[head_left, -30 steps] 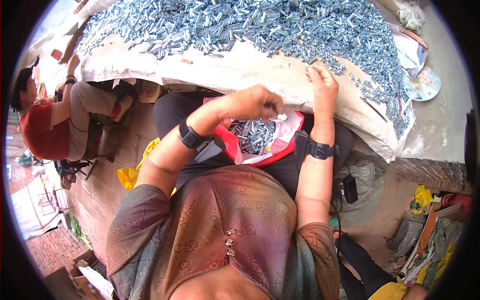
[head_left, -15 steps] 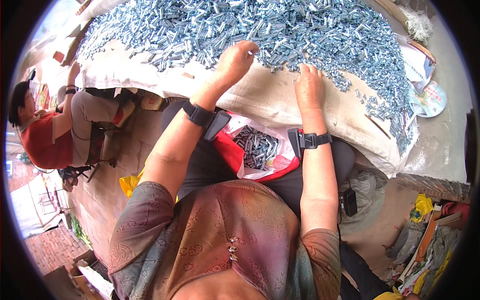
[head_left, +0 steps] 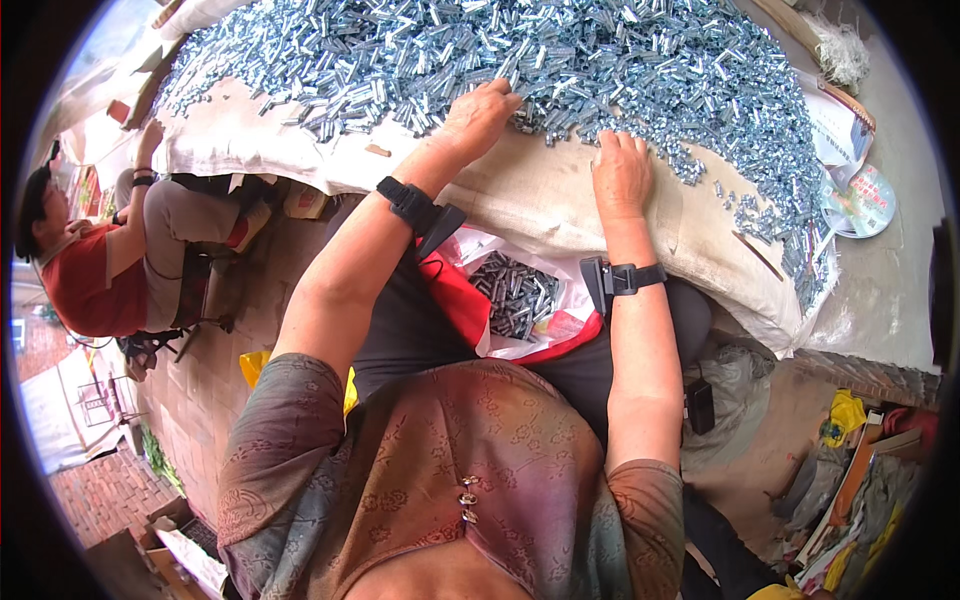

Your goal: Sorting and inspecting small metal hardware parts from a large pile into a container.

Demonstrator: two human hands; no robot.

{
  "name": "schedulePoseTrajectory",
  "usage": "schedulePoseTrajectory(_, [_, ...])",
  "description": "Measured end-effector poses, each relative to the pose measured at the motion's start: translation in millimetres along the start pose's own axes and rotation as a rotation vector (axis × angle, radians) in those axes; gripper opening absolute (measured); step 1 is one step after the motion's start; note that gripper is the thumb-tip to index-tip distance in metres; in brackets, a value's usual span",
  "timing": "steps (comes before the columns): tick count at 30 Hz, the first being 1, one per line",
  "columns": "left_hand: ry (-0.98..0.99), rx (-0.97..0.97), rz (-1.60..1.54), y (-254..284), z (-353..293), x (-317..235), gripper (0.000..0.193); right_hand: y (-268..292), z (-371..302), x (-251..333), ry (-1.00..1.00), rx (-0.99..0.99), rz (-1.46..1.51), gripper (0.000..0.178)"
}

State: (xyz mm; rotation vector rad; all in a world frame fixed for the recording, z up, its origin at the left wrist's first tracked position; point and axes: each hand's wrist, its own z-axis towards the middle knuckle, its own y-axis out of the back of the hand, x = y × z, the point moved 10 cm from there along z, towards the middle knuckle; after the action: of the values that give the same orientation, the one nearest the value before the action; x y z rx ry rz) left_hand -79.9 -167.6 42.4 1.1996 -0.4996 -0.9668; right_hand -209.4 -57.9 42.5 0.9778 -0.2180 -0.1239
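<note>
A wide heap of small shiny blue-silver metal pieces, some long like tubes and some short like nuts, covers the far part of a pale woven sheet. At the heap's near edge my left hand reaches in with bent fingers. Its fingertips are among the pieces, and whatever they pinch cannot be made out. Further right, my right hand rests on the sheet beside the short pieces, fingers curled; anything inside is hidden. Between my forearms, on my lap, a red and white bag lies open with darker metal tubes in it.
On the left another person in a red top sits at the same sheet. A round printed fan lies beyond the right edge of the heap. A thin stick lies on the sheet. Sacks and cardboard are piled at lower right.
My left hand has moved slightly forward and right, its fingertips now reaching into the heap. My right hand has hardly moved.
</note>
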Motion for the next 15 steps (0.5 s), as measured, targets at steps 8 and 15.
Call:
schedulePoseTrajectory(8, [0.037, -0.062, -0.147, 1, -15, 9, 0.019, 4, -2, 10, 0.036, -0.017, 0.009, 0.01])
schedulePoseTrajectory(15, [0.055, -0.057, -0.157, 6, -27, -1, 0.016, 9, -3, 12, 0.075, -0.007, 0.05, 0.011])
